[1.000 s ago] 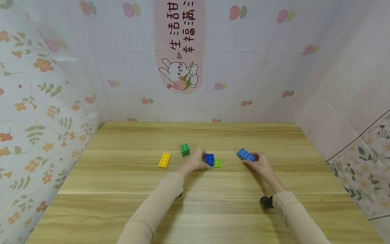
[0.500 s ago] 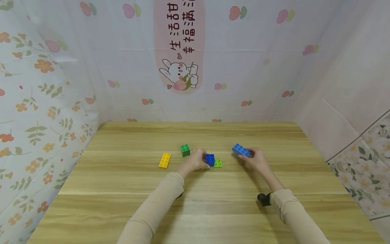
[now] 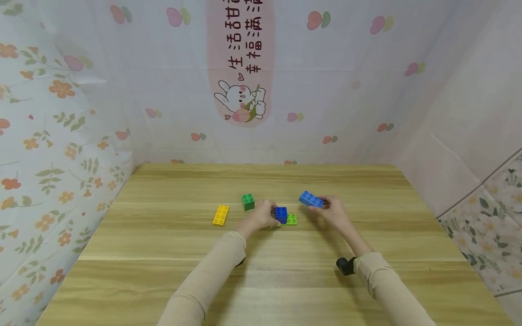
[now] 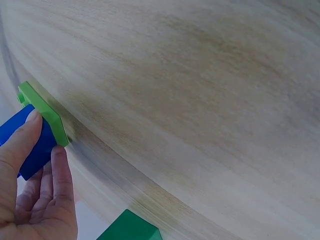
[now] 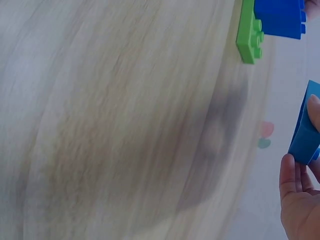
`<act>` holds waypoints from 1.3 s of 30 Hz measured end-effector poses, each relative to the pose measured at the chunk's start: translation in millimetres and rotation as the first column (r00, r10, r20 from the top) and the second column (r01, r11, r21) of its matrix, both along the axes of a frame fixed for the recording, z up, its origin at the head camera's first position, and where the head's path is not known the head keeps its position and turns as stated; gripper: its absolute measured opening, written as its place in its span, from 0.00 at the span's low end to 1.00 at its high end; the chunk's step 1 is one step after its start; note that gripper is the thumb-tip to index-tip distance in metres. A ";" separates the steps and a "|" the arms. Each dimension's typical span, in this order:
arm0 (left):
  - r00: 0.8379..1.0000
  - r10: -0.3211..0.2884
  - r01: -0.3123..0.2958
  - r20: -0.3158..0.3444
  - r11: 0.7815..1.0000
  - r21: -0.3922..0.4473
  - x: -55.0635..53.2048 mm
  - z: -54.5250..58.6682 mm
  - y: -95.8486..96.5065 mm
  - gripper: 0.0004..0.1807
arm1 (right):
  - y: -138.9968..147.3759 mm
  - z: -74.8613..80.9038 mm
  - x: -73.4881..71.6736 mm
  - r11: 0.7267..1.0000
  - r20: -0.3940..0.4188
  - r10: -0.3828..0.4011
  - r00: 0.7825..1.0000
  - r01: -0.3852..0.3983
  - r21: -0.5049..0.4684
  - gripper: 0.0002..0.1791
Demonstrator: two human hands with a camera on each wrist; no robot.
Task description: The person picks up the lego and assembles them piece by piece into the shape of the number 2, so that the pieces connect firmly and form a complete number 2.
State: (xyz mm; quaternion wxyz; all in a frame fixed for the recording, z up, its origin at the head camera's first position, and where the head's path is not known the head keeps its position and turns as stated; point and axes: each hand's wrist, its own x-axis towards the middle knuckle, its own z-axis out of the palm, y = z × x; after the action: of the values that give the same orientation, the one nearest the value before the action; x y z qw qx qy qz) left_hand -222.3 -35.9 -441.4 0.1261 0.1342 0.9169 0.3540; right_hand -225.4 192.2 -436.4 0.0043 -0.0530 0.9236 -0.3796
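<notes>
A dark blue brick (image 3: 281,215) sits on the left part of a flat light green brick (image 3: 291,219), whose right studs stay bare. My left hand (image 3: 263,214) grips this pair, thumb on the dark blue brick in the left wrist view. To the right, my right hand (image 3: 335,212) holds a longer light blue brick (image 3: 311,199) between thumb and fingers, raised over the table with studs up. In the right wrist view, the light blue brick (image 5: 306,130) is apart from the light green brick (image 5: 247,37).
Left of my left hand stands a green brick (image 3: 248,202). Farther left, a flat yellow brick (image 3: 220,215) lies on the wooden table (image 3: 285,290). A printed cloth (image 3: 334,90) hangs behind the table's far edge.
My right hand has lifted the light blue brick and carried it left, closer to the dark blue and light green pair. My left hand has stayed in place.
</notes>
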 end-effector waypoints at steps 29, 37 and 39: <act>1.000 -0.028 0.028 -0.006 0.999 0.021 -5.3 0.0 -1.1 0.25 | -26.2 0.1 1.9 0.975 -0.065 0.222 0.973 -0.223 -0.012 0.24; 0.999 -0.037 0.037 0.013 0.999 0.036 -2.2 -0.7 -3.4 0.26 | -32.1 -0.5 5.3 0.956 -0.043 0.292 0.955 -0.293 -0.008 0.23; 0.999 -0.037 0.036 0.019 0.998 0.047 -1.4 -0.6 -3.4 0.27 | -33.3 -1.0 5.8 0.948 -0.042 0.316 0.948 -0.317 -0.019 0.23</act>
State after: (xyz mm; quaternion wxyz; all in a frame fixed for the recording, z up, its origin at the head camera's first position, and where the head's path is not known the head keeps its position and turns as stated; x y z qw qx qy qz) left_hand -223.7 -39.3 -442.0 0.1384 0.1503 0.9045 0.3745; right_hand -219.6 158.9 -437.4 0.0469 -0.2078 0.8982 -0.3845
